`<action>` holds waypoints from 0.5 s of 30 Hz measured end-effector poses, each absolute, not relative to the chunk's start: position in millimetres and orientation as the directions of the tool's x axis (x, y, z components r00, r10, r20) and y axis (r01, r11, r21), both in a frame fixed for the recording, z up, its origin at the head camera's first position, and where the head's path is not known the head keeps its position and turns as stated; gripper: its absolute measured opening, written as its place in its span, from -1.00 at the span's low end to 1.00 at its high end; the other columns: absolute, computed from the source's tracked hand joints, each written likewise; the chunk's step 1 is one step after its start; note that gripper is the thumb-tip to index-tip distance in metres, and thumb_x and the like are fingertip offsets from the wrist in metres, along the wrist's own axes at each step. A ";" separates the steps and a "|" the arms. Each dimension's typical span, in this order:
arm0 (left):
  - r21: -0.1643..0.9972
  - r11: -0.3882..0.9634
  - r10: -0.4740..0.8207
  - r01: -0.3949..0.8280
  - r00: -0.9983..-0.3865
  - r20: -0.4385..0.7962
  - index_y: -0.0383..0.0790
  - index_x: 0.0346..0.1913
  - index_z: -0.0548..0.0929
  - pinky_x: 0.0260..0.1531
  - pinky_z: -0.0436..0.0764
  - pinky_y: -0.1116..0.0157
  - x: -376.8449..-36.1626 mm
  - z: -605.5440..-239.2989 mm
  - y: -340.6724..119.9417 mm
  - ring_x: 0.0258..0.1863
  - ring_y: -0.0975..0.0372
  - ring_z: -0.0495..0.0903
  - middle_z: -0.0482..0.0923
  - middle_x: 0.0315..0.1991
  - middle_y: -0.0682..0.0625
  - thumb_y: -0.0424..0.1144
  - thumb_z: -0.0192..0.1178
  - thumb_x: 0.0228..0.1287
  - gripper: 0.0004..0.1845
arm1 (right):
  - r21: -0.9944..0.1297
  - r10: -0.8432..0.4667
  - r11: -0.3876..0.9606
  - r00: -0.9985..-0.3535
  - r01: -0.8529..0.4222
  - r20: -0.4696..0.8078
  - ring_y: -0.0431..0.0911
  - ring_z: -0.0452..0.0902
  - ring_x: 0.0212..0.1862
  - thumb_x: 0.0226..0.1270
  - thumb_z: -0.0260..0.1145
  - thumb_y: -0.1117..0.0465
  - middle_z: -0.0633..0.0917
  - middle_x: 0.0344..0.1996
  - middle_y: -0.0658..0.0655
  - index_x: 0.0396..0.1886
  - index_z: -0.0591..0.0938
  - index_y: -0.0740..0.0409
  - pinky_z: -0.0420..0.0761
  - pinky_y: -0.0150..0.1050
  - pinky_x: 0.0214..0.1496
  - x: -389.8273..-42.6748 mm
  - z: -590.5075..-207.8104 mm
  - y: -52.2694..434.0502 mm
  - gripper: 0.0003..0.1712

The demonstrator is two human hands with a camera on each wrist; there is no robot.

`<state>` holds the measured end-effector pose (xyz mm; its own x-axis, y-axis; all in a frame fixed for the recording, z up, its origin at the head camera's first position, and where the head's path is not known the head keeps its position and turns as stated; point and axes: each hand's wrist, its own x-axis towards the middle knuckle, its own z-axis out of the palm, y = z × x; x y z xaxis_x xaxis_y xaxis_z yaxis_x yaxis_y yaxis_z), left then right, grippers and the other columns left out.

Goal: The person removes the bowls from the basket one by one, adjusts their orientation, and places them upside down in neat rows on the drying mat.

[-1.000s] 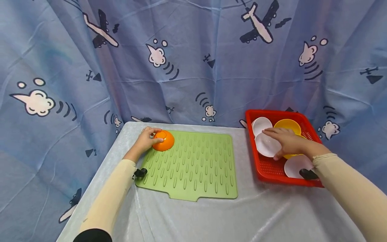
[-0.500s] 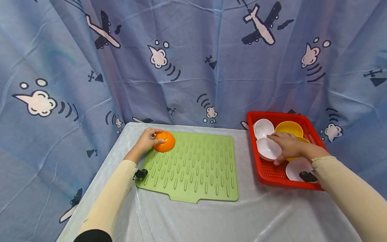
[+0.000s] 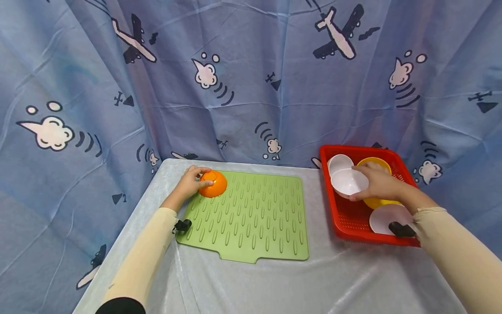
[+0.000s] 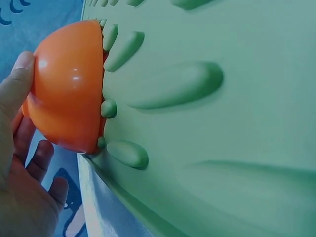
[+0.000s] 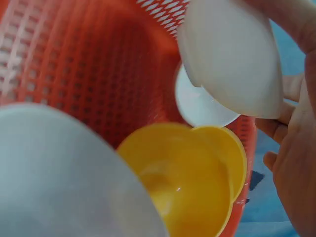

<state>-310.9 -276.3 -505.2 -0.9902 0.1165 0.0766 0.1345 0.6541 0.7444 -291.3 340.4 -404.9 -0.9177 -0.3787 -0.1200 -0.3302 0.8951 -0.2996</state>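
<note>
An orange bowl (image 3: 215, 185) sits upside down on the back left corner of the green ribbed mat (image 3: 251, 218). My left hand (image 3: 189, 182) holds it by its base, thumb on one side and fingers on the other; the left wrist view shows the orange bowl (image 4: 74, 84) with its rim down on the ribs. Over the red basket (image 3: 341, 226), my right hand (image 3: 378, 181) pinches a white bowl (image 3: 348, 182) by its rim. In the right wrist view this white bowl (image 5: 232, 54) is raised above another white bowl (image 5: 197, 101), tilted, with the fingers behind it.
Also in the basket are two overlapping yellow bowls (image 5: 182, 173), and a white bowl (image 3: 386, 218) lies at the near right, partly behind the right wrist. A pale cloth covers the table (image 3: 274, 288). A blue patterned curtain (image 3: 235, 131) hangs behind it.
My right hand has closed on the white bowl's rim and lifted it slightly, so it now overlaps the white bowl behind. My left hand and the orange bowl have stayed put.
</note>
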 end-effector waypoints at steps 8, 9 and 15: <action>0.727 0.677 0.102 0.114 -0.993 0.062 -0.04 0.29 0.64 0.07 0.36 0.03 -310.2 -502.7 -275.1 0.09 0.02 0.38 0.43 0.06 -0.08 0.00 0.48 0.23 -0.43 | -0.386 -0.277 0.888 -0.961 -0.249 -0.018 0.43 0.02 0.38 -0.06 0.60 -0.34 0.18 0.41 0.50 0.56 0.23 0.26 0.14 0.55 0.21 -268.2 -376.5 324.2 0.34; 0.728 0.677 0.100 0.113 -0.993 0.061 -0.04 0.29 0.64 0.08 0.35 0.03 -309.9 -502.5 -274.9 0.09 0.01 0.38 0.43 0.05 -0.08 -0.01 0.48 0.23 -0.43 | -0.399 -0.265 0.885 -0.964 -0.240 -0.008 0.42 0.01 0.39 -0.06 0.60 -0.34 0.18 0.42 0.49 0.57 0.22 0.25 0.15 0.55 0.22 -265.0 -374.3 320.6 0.34; 0.734 0.670 0.099 0.114 -0.993 0.064 -0.04 0.29 0.65 0.04 0.33 0.06 -308.5 -503.5 -274.4 0.08 0.03 0.38 0.43 0.02 -0.09 0.00 0.49 0.22 -0.42 | -0.485 -0.234 0.843 -0.970 -0.233 0.060 0.35 0.08 0.39 -0.09 0.65 -0.29 0.22 0.41 0.43 0.60 0.20 0.19 0.39 0.44 0.22 -243.9 -368.3 293.9 0.36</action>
<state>-308.5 -274.4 -503.5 -0.9930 0.0994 0.0635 0.1140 0.6698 0.7337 -243.9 293.9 -368.3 -0.9704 -0.2340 0.0595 -0.2330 0.8427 -0.4854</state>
